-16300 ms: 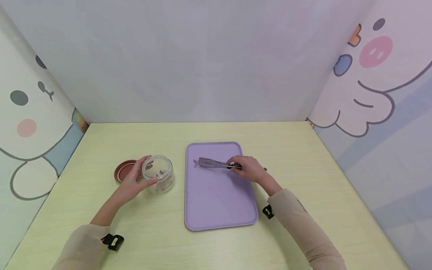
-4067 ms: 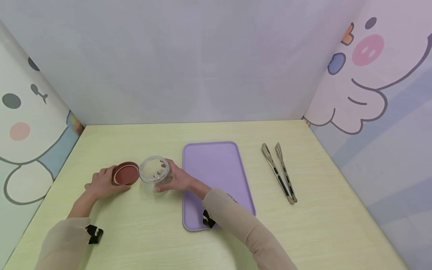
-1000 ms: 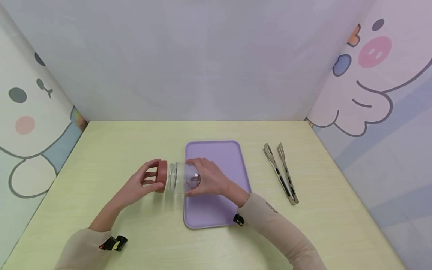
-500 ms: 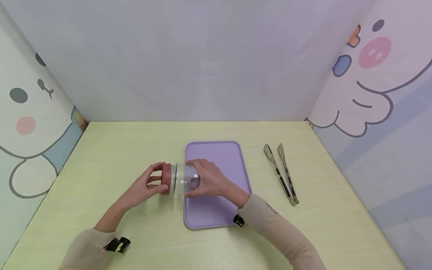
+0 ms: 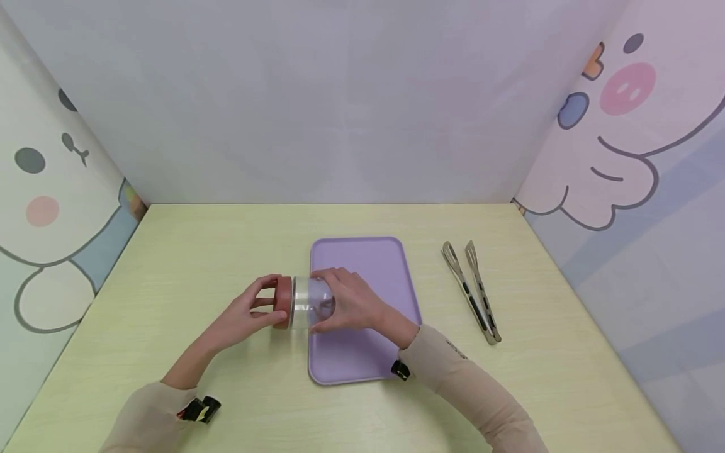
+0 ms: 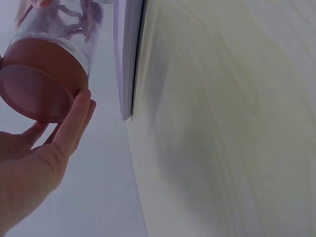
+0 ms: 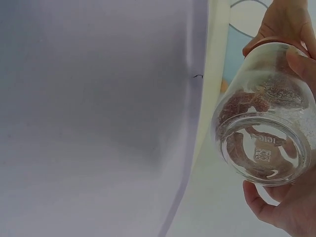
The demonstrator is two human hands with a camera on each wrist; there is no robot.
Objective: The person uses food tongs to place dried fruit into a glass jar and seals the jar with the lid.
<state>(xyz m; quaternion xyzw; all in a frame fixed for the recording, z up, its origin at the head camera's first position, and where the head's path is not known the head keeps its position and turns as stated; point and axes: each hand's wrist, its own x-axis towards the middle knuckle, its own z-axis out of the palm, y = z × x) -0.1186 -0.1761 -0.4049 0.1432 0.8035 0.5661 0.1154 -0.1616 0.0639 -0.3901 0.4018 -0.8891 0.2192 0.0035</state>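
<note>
A clear glass jar [image 5: 303,303] lies on its side in the air, above the tray's left edge. My right hand [image 5: 354,299] grips it around its base end, thumb below and fingers above. My left hand [image 5: 243,319] holds the reddish-brown lid [image 5: 283,303] by its rim, fingers and thumb on opposite sides. The lid sits against the jar's mouth; how tightly it is seated I cannot tell. Inside the jar, near the base, are brownish-pink branching pieces [image 6: 81,19], also visible through the glass bottom [image 7: 261,150] in the right wrist view.
A lilac tray [image 5: 362,362] lies on the pale wooden table [image 5: 255,409] beneath the jar. To the right of it rest metal tongs [image 5: 472,292] with dark grips, spread apart. Cartoon-printed walls [image 5: 623,157] stand on both sides, a plain wall behind.
Since a second ago the left hand has brought the lid rightward, closing the gap to the jar's mouth. Earlier, the tongs went from the right hand to the table and the jar was lifted and tipped.
</note>
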